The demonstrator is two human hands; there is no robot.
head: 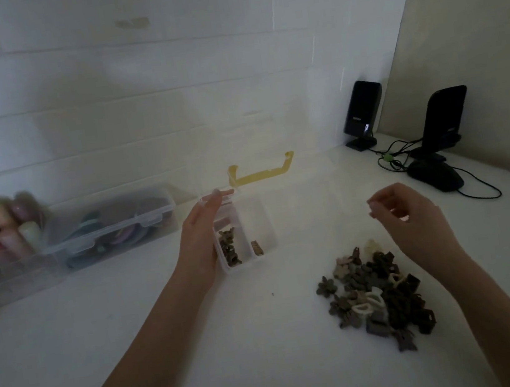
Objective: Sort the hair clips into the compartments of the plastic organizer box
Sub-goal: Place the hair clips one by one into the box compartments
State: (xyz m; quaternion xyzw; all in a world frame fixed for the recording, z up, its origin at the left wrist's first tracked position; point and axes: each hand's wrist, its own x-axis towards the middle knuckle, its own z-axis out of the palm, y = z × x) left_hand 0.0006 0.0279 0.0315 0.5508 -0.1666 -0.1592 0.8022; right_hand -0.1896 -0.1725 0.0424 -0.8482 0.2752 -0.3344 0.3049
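Clutter sits far left: a tray of coloured bottles and a lidded clear storage box, both well apart from the work. Next comes the left hand, flat against the left wall of the plastic organizer box, steadying it rather than gripping, fingertips up at its raised lid with the yellow handle. Dark clips already lie in the left compartment, one brown clip in the one beside it. Right of the box, bare counter separates it from the right hand, which hovers loosely curled; it looks empty, though the dim view leaves that unsure. The pile of hair clips lies directly below and toward the body from this hand, so the right hand is nearer. Speakers, mouse and cables stay far right, out of the way.
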